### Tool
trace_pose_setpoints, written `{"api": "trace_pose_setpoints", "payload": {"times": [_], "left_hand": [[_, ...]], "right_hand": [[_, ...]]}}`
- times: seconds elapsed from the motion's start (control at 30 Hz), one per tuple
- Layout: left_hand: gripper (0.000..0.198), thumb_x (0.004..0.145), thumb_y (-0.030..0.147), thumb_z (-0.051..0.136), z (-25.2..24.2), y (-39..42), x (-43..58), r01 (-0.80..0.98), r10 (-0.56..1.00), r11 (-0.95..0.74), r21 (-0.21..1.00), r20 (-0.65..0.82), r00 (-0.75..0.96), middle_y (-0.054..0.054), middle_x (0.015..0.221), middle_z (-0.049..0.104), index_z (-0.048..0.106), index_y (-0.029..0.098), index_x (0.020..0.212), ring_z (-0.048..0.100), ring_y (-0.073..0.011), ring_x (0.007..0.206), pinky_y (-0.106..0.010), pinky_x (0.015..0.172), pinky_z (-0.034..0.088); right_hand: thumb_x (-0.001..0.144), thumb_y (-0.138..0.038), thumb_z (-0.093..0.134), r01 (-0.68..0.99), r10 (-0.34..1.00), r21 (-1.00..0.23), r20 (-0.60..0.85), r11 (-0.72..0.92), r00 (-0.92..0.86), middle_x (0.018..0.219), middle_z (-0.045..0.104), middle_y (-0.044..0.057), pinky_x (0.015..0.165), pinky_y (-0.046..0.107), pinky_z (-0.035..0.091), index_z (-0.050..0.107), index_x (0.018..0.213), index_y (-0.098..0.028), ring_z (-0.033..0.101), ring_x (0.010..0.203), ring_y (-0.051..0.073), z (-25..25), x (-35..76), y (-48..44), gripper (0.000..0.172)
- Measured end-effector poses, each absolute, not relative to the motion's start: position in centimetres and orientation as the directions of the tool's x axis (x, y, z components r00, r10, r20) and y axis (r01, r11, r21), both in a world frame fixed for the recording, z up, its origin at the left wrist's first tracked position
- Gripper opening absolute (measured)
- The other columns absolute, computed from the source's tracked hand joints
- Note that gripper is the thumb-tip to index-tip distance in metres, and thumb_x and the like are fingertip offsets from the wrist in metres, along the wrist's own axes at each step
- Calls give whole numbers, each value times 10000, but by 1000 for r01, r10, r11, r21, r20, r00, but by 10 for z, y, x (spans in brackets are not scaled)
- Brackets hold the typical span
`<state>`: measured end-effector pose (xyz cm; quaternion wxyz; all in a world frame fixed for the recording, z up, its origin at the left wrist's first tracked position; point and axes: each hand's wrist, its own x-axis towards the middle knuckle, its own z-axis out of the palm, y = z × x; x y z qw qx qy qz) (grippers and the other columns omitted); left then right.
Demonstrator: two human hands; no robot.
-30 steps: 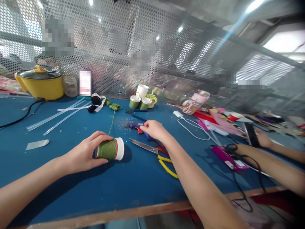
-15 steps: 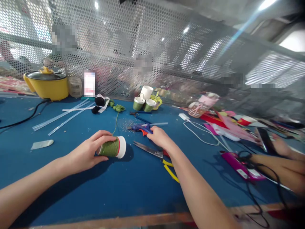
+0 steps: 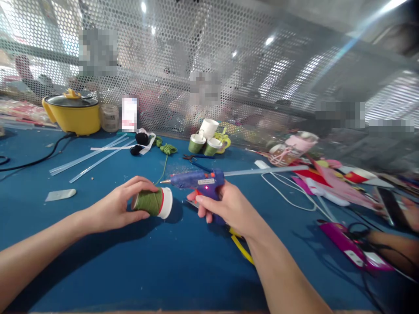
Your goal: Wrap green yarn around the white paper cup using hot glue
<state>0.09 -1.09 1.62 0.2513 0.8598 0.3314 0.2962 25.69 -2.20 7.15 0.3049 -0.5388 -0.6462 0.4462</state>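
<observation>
Broadly, a perforated metal screen [image 3: 157, 87] stands behind a blue counter [image 3: 140, 266], and a yellow pot [image 3: 80, 117] with a dark lid sits at the far left of it. A pair of scissors with yellow handles [image 3: 242, 250] lies on the counter, partly hidden beneath the person's right hand [image 3: 225, 203]. That hand is wrapped around the grip of a blue glue gun [image 3: 196, 179], a finger by its red trigger; a clear glue stick [image 3: 268, 170] juts from the back, toward the right.

Smaller than the gun is a green-wrapped cup [image 3: 149, 202] in the left hand [image 3: 127, 200], which is clamped on it, fingers over the far side and thumb on the near side. The cup lies on its side, left of the right hand, its long axis running roughly left to right and its white rim facing the gun. The gun lies nearly along the same line, only somewhat farther back.

Beyond the cup sits a small green yarn bundle [image 3: 168, 149]. From it a thin yarn strand [image 3: 166, 165] runs down toward the cup, close by the gun's metal nozzle [image 3: 166, 181]; whether nozzle and strand touch cannot be told.
</observation>
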Motion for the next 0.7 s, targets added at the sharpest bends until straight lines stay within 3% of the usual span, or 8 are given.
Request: {"api": "trace_pose_setpoints", "payload": {"times": [0.23, 0.7], "left_hand": [[403, 776, 204, 607, 14, -7, -2, 415, 731, -635, 652, 331, 597, -63, 1193, 503, 468, 235, 1153, 504, -226, 1096, -339, 926, 431], [395, 794, 227, 593, 16, -7, -2, 419, 726, -637, 647, 320, 609, -81, 1206, 498, 465, 216, 1167, 505, -233, 1094, -350, 926, 424]], "right_hand": [[735, -320, 582, 575, 982, -818, -109, 1, -156, 460, 534, -37, 389, 191, 442, 587, 770, -134, 498, 390, 83, 73, 252, -33, 189], [783, -400, 539, 702, 981, -711, -98, 49, -168, 486, 561, -15, 409, 200, 443, 569, 725, -146, 524, 407, 100, 69, 254, -35, 262]]}}
